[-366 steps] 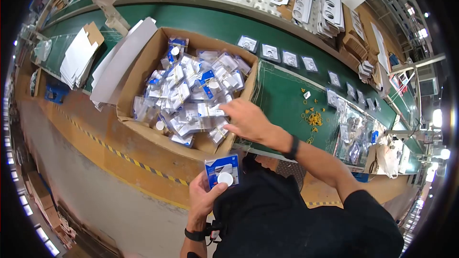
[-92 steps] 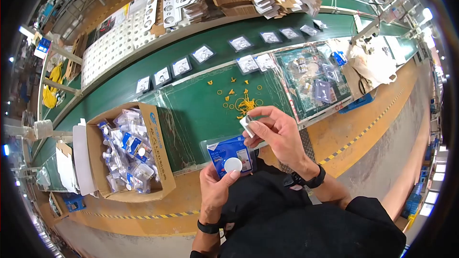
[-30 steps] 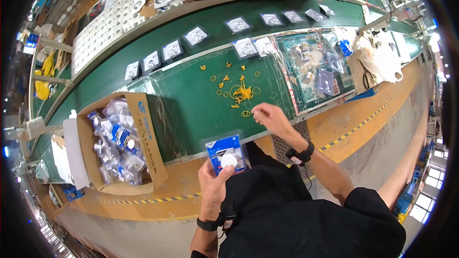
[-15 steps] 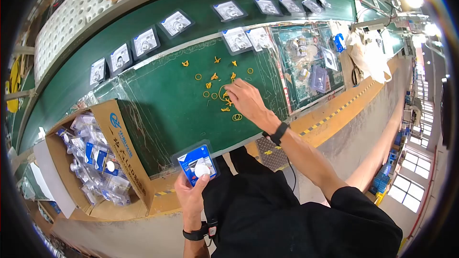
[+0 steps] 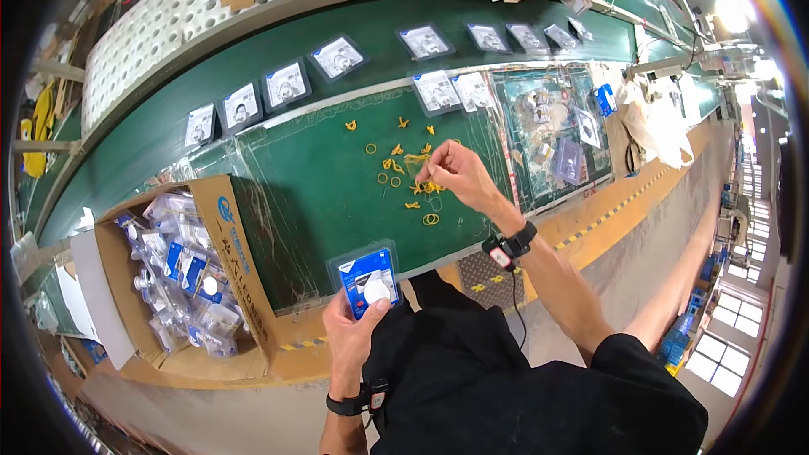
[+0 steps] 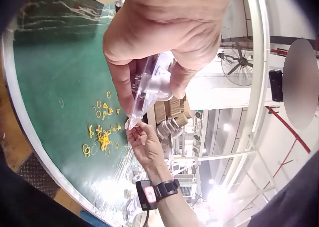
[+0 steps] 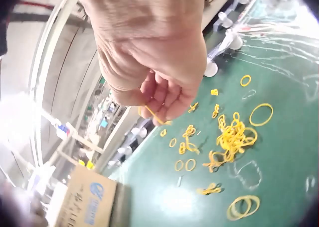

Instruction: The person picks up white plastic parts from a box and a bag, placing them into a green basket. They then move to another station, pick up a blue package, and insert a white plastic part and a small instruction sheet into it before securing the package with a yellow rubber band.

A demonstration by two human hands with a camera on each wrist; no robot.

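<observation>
My left hand [image 5: 350,333] holds a clear blister pack [image 5: 356,272] with a blue printed card, the thumb pressed by its round white part [image 5: 377,291]. In the left wrist view the pack [image 6: 149,90] appears edge-on between thumb and fingers. My right hand [image 5: 463,175] is over the green work surface, above a small heap of yellow rubber bands [image 7: 234,139]. Its thumb and fingertips pinch one yellow rubber band [image 7: 152,113], which shows as a thin loop. Single bands and small twisted clumps lie scattered around the heap.
A cardboard box [image 5: 240,261] full of similar packs stands at the left. Several flat packs [image 5: 286,84] lie in a row along the back. At the right are a tray of loose parts [image 5: 548,131], a white plastic bag [image 5: 661,122] and scissors [image 5: 630,154].
My right hand was in the box first, later held a small white piece, then reached down to the rubber bands. It now has one pinched. My left hand still holds the pack.
</observation>
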